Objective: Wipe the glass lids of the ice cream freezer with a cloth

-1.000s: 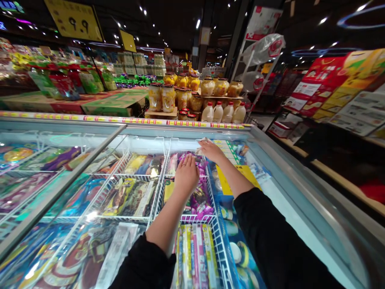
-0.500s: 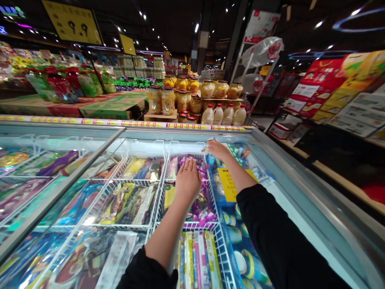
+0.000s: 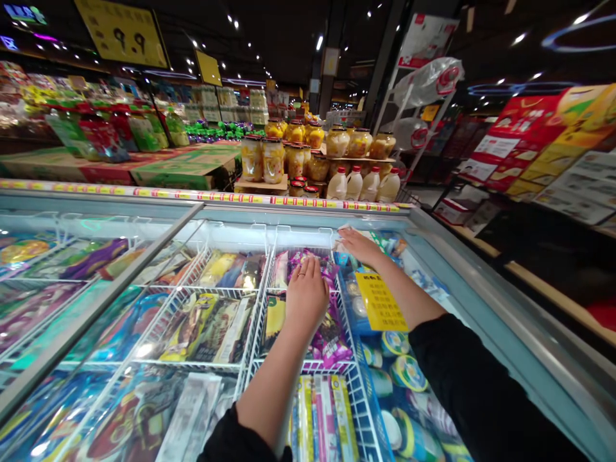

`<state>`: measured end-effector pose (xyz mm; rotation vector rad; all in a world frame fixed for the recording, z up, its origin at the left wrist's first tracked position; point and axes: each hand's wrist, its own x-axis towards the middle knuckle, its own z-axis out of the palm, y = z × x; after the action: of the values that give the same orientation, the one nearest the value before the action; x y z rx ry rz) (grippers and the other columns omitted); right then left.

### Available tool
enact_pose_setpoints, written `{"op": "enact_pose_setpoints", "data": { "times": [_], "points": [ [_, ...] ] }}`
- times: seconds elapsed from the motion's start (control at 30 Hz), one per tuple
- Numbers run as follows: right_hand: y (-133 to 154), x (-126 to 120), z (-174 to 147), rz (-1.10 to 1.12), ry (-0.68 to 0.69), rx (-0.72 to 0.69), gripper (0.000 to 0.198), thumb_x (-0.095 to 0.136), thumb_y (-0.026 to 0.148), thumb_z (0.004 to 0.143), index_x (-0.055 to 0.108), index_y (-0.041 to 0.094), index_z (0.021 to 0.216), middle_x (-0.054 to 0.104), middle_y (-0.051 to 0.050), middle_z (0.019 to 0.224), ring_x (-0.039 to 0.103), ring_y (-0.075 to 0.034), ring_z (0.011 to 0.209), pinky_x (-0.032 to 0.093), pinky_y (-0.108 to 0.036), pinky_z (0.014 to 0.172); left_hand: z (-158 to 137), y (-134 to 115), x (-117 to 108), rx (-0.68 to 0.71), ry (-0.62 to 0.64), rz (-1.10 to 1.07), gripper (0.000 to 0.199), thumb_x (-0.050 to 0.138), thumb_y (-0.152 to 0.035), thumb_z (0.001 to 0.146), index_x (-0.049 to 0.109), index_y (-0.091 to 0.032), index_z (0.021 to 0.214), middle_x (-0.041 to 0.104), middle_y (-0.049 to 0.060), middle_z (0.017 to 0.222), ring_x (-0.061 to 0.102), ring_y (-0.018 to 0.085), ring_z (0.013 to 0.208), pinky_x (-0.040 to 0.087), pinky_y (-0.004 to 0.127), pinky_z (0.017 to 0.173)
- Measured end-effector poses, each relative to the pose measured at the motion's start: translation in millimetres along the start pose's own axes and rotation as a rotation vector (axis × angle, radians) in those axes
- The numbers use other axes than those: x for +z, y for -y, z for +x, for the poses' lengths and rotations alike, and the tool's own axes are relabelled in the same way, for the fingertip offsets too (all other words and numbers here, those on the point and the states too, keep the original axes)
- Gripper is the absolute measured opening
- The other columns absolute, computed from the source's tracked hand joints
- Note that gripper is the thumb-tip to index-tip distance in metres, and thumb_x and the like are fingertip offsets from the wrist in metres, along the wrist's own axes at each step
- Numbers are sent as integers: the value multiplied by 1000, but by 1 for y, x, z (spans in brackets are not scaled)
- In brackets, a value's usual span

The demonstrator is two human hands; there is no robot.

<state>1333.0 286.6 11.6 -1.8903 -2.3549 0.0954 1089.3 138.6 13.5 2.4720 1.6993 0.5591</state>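
My right hand (image 3: 362,247) reaches to the far right part of the chest freezer, with a crumpled white cloth or tissue (image 3: 344,232) under its fingers. Its fingers lie fairly flat over this cloth. My left hand (image 3: 308,287), a ring on one finger, is stretched flat above purple ice cream packets (image 3: 332,340) in a white wire basket (image 3: 355,378). I cannot tell whether it rests on a glass lid or hovers. A yellow sign (image 3: 380,301) is beside my right forearm, above several ice cream tubs (image 3: 408,372).
A metal lid frame (image 3: 103,305) crosses the freezer's left side. More baskets of wrapped ice creams (image 3: 206,327) lie below. Behind the freezer's rim (image 3: 216,200) stand jars of fruit (image 3: 272,160) and white jugs (image 3: 353,184). Stacked boxes (image 3: 520,144) are at the right.
My right hand with the white cloth has shifted slightly to the right, its forearm swinging outward. The whole view has moved a little, and my left hand stays over the purple packets.
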Motion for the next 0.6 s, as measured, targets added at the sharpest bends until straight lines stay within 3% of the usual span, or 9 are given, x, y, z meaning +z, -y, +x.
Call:
{"op": "enact_pose_setpoints", "data": {
  "times": [0.17, 0.27, 0.33, 0.47, 0.6],
  "points": [
    [24, -5, 56, -27, -1, 128, 62, 32, 29, 110, 41, 14, 169, 37, -8, 175, 34, -28, 163, 24, -45, 135, 0, 0, 2, -3, -6, -12, 57, 40, -24, 109, 46, -7, 163, 45, 15, 170, 40, 24, 161, 32, 42, 134],
    [45, 2, 72, -11, -4, 89, 61, 33, 32, 110, 43, 18, 168, 37, -4, 176, 34, -30, 162, 27, -47, 134, 0, 1, 2, 7, -2, -17, 57, 39, -24, 109, 46, -5, 163, 43, 15, 171, 39, 25, 161, 31, 43, 134],
    [47, 7, 65, 14, -13, 11, 60, 34, 33, 109, 45, 22, 168, 39, -1, 175, 35, -29, 162, 27, -48, 135, 0, 1, 1, 10, 0, -23, 58, 39, -24, 109, 45, -4, 163, 43, 15, 170, 40, 25, 160, 32, 45, 134],
    [17, 13, 28, 88, -26, -139, 60, 35, 37, 109, 46, 27, 167, 41, 0, 173, 32, -27, 164, 23, -49, 136, 0, 2, 1, 11, -5, -34, 58, 40, -24, 108, 46, -9, 164, 45, 15, 170, 41, 25, 160, 33, 48, 133],
    [-27, 5, 13, 65, -29, -37, 60, 32, 37, 109, 47, 25, 166, 40, -2, 174, 31, -25, 164, 22, -48, 136, 0, 2, 4, 13, -21, -56, 57, 42, -24, 108, 46, -13, 164, 46, 13, 170, 41, 26, 160, 34, 49, 133]
  ]
}}
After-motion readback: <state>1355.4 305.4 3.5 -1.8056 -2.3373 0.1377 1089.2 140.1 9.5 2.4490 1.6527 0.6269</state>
